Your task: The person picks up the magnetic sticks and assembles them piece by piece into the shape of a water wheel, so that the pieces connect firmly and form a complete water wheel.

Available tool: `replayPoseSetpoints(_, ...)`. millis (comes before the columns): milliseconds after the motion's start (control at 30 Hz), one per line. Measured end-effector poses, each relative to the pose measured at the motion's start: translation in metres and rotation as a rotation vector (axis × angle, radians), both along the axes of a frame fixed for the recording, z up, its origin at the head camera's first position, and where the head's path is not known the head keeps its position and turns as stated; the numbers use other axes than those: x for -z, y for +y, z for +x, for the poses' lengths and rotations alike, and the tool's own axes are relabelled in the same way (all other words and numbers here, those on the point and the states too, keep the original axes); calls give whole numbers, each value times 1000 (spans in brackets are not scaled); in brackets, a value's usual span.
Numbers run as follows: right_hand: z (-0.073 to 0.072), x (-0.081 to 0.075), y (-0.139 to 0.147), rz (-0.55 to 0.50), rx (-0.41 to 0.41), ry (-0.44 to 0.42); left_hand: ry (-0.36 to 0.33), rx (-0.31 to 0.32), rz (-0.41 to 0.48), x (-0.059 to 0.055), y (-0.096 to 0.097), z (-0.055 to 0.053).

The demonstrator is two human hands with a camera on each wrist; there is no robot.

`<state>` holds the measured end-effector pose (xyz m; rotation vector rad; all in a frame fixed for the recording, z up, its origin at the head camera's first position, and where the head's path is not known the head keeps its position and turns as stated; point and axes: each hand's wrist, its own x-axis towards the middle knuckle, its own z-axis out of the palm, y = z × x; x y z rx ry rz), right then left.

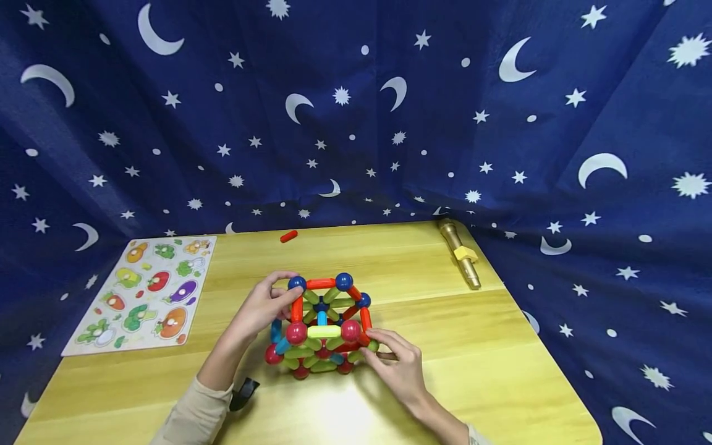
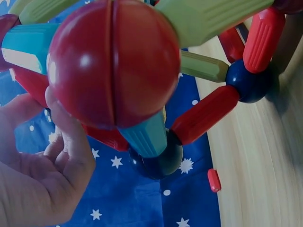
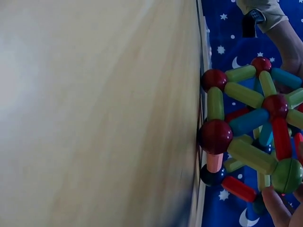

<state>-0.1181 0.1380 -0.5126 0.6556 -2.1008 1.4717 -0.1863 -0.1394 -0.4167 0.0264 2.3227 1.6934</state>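
A ball-and-rod structure (image 1: 316, 332) of red, blue and green balls joined by red, blue and yellow-green rods stands on the table between both hands. My left hand (image 1: 266, 308) grips its upper left corner, with fingertips at a blue ball (image 1: 297, 283). In the left wrist view, the thumb and finger close on a red rod (image 2: 31, 87), partly hidden behind a large red ball (image 2: 113, 64). On the lower right, my right hand (image 1: 396, 364) pinches a green ball (image 3: 287, 175) at the structure's corner.
A loose red rod (image 1: 288, 236) lies near the table's back edge. At the far right rests a gold tube with a yellow piece (image 1: 460, 253) around it. A vegetable picture board (image 1: 150, 293) lies on the left. A starry blue cloth (image 1: 356, 123) hangs behind the table.
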Motion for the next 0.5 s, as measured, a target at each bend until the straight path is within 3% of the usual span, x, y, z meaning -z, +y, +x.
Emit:
replayPoseSetpoints(233, -5, 5, 3, 1, 16, 13, 24, 52, -15, 2, 0, -3)
replayPoseSetpoints(333, -5, 4, 4, -16, 0, 14, 19, 99, -25, 0, -3, -11)
replayPoseSetpoints(400, -6, 3, 5, -21, -10, 11, 19, 120, -55, -2, -10, -24)
replayPoseSetpoints(500, -8, 2, 4, -21, -20, -1, 77, 71, -193, 0, -25, -62)
